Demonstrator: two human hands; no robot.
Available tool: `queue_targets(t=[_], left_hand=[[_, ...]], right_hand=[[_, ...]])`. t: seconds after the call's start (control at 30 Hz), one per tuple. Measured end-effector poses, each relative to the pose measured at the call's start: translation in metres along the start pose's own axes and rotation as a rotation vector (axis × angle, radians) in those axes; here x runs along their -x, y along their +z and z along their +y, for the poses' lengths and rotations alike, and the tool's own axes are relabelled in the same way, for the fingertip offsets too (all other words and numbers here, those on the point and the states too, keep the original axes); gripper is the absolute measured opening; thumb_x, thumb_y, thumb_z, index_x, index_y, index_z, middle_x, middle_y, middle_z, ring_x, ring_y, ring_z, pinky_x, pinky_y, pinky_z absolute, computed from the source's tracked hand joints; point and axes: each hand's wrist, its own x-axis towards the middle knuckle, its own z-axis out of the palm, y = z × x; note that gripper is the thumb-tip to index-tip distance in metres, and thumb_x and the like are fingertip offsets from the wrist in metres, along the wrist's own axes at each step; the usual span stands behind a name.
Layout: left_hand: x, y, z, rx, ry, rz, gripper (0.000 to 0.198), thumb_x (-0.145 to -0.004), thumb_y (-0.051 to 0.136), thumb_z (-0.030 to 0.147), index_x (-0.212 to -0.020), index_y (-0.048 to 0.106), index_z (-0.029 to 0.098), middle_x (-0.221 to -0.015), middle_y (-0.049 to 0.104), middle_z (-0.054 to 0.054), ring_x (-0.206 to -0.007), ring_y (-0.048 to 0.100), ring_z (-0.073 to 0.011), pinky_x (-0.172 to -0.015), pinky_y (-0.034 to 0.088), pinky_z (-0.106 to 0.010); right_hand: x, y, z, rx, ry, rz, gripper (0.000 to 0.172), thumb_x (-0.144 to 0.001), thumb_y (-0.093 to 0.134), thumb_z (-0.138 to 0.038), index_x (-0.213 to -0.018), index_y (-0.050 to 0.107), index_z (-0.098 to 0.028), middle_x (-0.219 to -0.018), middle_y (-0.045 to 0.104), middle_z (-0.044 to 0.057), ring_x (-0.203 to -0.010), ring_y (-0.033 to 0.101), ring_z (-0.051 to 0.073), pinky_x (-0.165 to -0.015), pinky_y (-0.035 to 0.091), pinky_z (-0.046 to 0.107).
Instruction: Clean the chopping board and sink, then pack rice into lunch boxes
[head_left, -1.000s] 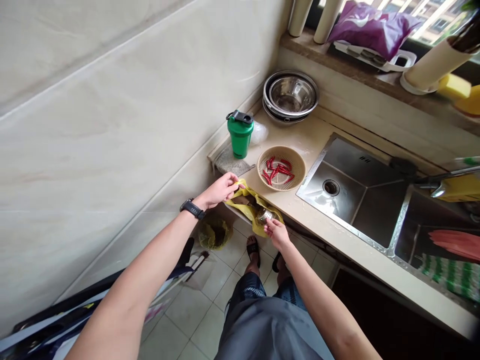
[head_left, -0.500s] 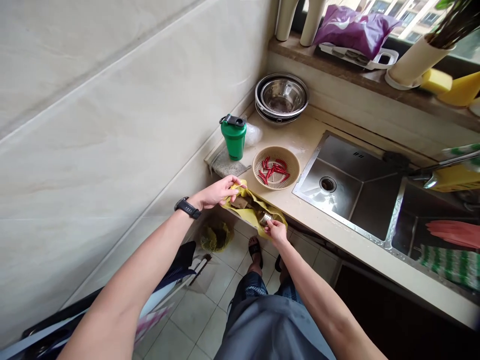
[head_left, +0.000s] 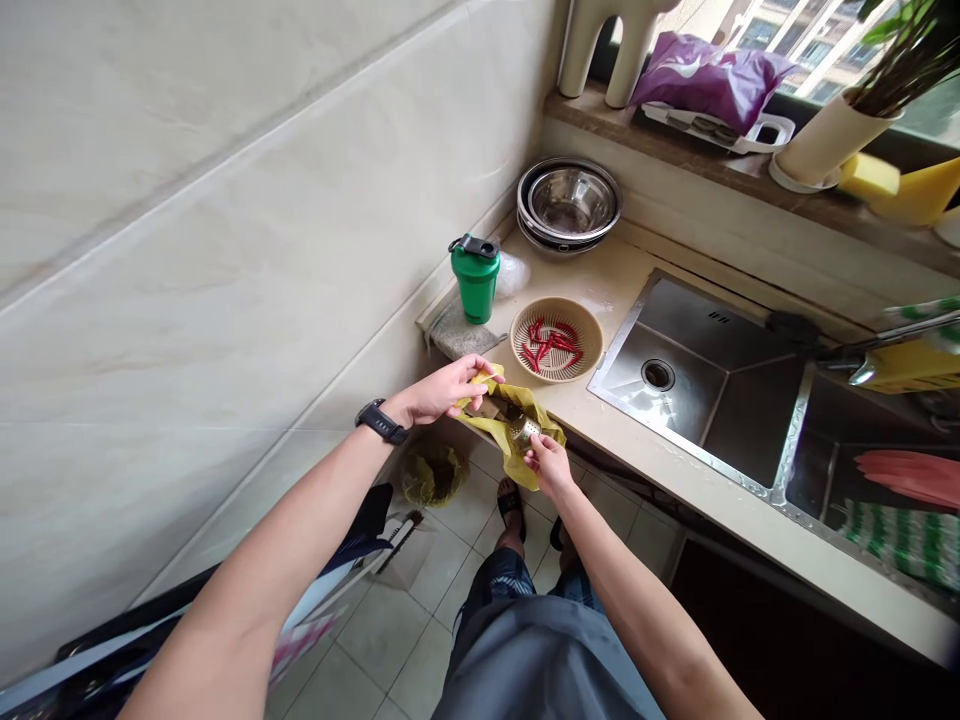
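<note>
Pinched in the fingers of my left hand (head_left: 439, 392) is the rim of a yellow plastic bag (head_left: 517, 468), which hangs at the counter's front edge. My right hand (head_left: 551, 466) grips a small perforated metal sink strainer (head_left: 523, 432) by its side, tilted over the bag's mouth. Brownish scraps lie inside the bag, partly hidden by its folds. Just behind on the counter sits a beige colander (head_left: 514, 345) with several red chillies (head_left: 551, 346) in it.
A green shaker cup (head_left: 475, 285) stands on a grey cloth (head_left: 459, 332) by the wall. Stacked metal bowls (head_left: 571, 200) fill the corner. To the right is a steel sink (head_left: 686, 345). A lined bin (head_left: 435, 472) is on the floor.
My right hand has brought the strainer slightly left, further over the bag, and tilted it. My left hand still holds the bag's rim. The view has shifted a little.
</note>
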Motion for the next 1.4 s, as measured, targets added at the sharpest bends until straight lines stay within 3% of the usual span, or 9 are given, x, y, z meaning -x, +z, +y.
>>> queue_targets(t=[0.2,0.37,0.53,0.7,0.87,1.03,1.2,1.33,1.4], left_hand=[[0.006,0.007,-0.003,-0.011,0.006,-0.007,0.043,-0.083,0.079,0.042,-0.110,0.052,0.022,-0.113,0.063,-0.005,-0.065,0.054,-0.0043,-0.039,0.023,-0.014],[0.011,0.012,-0.001,0.005,0.033,-0.024,0.041,-0.086,0.077,0.041,-0.111,0.052,0.021,-0.118,0.062,-0.007,-0.066,0.054,-0.0042,-0.039,0.023,-0.013],[0.013,0.015,0.000,0.016,0.051,-0.050,0.040,-0.085,0.078,0.038,-0.111,0.053,0.021,-0.119,0.063,-0.007,-0.066,0.055,-0.0042,-0.040,0.025,-0.012],[0.015,0.019,0.003,0.017,0.041,-0.040,0.041,-0.083,0.079,0.040,-0.111,0.054,0.021,-0.118,0.064,-0.007,-0.066,0.056,-0.0053,-0.039,0.026,-0.013],[0.016,0.021,0.004,-0.007,0.042,-0.058,0.040,-0.084,0.078,0.040,-0.110,0.054,0.021,-0.134,0.059,-0.010,-0.066,0.056,-0.0044,-0.039,0.028,-0.013],[0.015,0.022,0.002,0.001,0.046,-0.057,0.040,-0.085,0.077,0.039,-0.111,0.054,0.021,-0.131,0.062,-0.010,-0.066,0.057,-0.0045,-0.039,0.028,-0.013],[0.015,0.022,0.002,-0.007,0.047,-0.043,0.038,-0.085,0.077,0.038,-0.111,0.054,0.021,-0.130,0.061,-0.009,-0.067,0.058,-0.0051,-0.039,0.030,-0.013],[0.014,0.021,0.005,0.000,0.059,-0.044,0.038,-0.085,0.076,0.038,-0.111,0.052,0.022,-0.137,0.058,-0.010,-0.067,0.058,-0.0045,-0.038,0.030,-0.012],[0.013,0.020,0.005,-0.003,0.059,-0.036,0.038,-0.085,0.076,0.037,-0.111,0.052,0.022,-0.138,0.057,-0.010,-0.067,0.058,-0.0046,-0.038,0.031,-0.013]], right_hand=[[0.005,-0.004,-0.002,0.066,0.007,0.122,0.032,-0.069,0.089,-0.037,-0.068,0.061,-0.022,-0.055,0.057,-0.006,-0.050,0.055,0.010,-0.051,0.054,0.023],[0.009,-0.002,-0.003,-0.043,-0.038,-0.088,0.034,-0.068,0.090,-0.043,-0.081,0.066,-0.022,-0.067,0.064,-0.004,-0.059,0.061,0.010,-0.058,0.058,0.021],[0.011,-0.003,-0.008,0.007,0.006,0.117,0.039,-0.062,0.093,-0.041,-0.068,0.059,-0.022,-0.057,0.059,-0.005,-0.051,0.057,0.011,-0.051,0.057,0.023],[0.012,-0.002,-0.009,-0.068,-0.088,-0.075,0.043,-0.060,0.094,-0.047,-0.077,0.063,-0.023,-0.064,0.061,-0.005,-0.058,0.060,0.010,-0.059,0.060,0.022],[0.011,-0.005,-0.010,0.024,-0.049,0.072,0.044,-0.060,0.093,-0.047,-0.068,0.057,-0.023,-0.057,0.056,-0.006,-0.053,0.057,0.010,-0.054,0.058,0.023],[0.018,-0.002,-0.011,-0.042,-0.078,-0.148,0.045,-0.060,0.092,-0.052,-0.077,0.063,-0.022,-0.063,0.059,-0.006,-0.058,0.057,0.009,-0.057,0.057,0.020],[0.020,-0.006,-0.009,0.027,0.020,0.034,0.040,-0.061,0.093,-0.044,-0.066,0.060,-0.022,-0.056,0.056,-0.005,-0.053,0.055,0.010,-0.052,0.054,0.022],[0.020,-0.008,-0.006,-0.019,-0.036,-0.134,0.037,-0.064,0.092,-0.046,-0.077,0.067,-0.021,-0.067,0.064,-0.004,-0.059,0.059,0.010,-0.056,0.056,0.022],[0.020,-0.008,-0.007,0.011,0.009,-0.060,0.035,-0.066,0.092,-0.043,-0.074,0.065,-0.022,-0.062,0.061,-0.005,-0.056,0.057,0.010,-0.055,0.055,0.022]])
